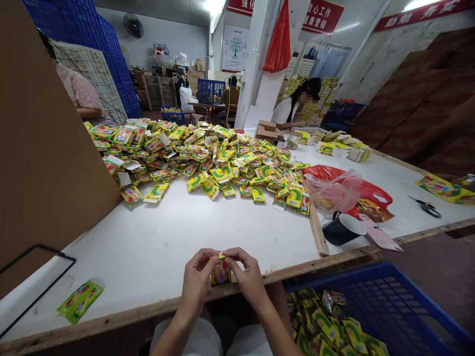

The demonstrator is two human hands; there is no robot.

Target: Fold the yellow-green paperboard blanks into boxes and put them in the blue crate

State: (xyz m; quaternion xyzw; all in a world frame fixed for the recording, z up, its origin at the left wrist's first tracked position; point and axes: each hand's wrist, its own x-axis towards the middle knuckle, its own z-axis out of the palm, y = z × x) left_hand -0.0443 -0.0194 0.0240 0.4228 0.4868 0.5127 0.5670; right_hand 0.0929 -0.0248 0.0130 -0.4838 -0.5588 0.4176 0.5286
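Observation:
At the table's front edge, my left hand (199, 274) and my right hand (245, 272) are closed on the same small yellow, green and red box (221, 273). Thumbs and fingers of both hands pinch its top end, and the box stands upright between them. Beyond my hands a large heap of similar small boxes (193, 153) lies across the white table (159, 242). Some boxes in the heap have open white flaps. A green packet (80, 300) rests on the table at the left.
A blue basket (411, 301) with packets is below the table edge at right. A wooden strip (317, 230), dark mug (343, 230), pink phone (380, 233), red bag (374, 193) and scissors (426, 206) lie right. Cardboard (48, 133) stands left. Other people sit farther back.

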